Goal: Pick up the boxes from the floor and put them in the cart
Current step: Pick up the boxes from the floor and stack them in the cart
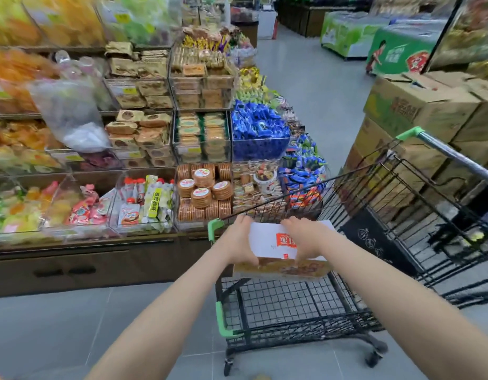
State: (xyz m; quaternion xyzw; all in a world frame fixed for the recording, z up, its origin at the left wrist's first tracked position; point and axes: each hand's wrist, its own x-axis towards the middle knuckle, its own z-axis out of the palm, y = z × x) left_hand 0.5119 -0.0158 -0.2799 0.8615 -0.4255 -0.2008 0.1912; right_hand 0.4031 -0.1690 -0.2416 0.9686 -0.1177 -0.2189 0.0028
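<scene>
Head view, sole camera. One box is held over the basket of the cart, at roughly 6 o'clock of the frame centre. Box: flat, rectangular cardboard, smooth white top panel with a red printed label, and a near side panel printed with a brownish food picture.

Left hand grasps the box at its 9 o'clock edge, fingers over the far rim, thumb pressed to the near panel. Right hand grasps at the 3 o'clock side in the same manner, fingers draped over the top, thumb on the printed side. Both grips are closed on the box; neither is released. Forearms are bare.

Cart: black wire mesh basket, square grid floor, green plastic corner guards, grey metal handle bar at 3 o'clock. No other goods can be made out in the basket beneath the box.

Shelving at 9 to 12 o'clock carries clear plastic bins of wrapped snacks. Stacked brown corrugated cartons stand at 2 o'clock beyond the cart. Floor: smooth grey tile.
</scene>
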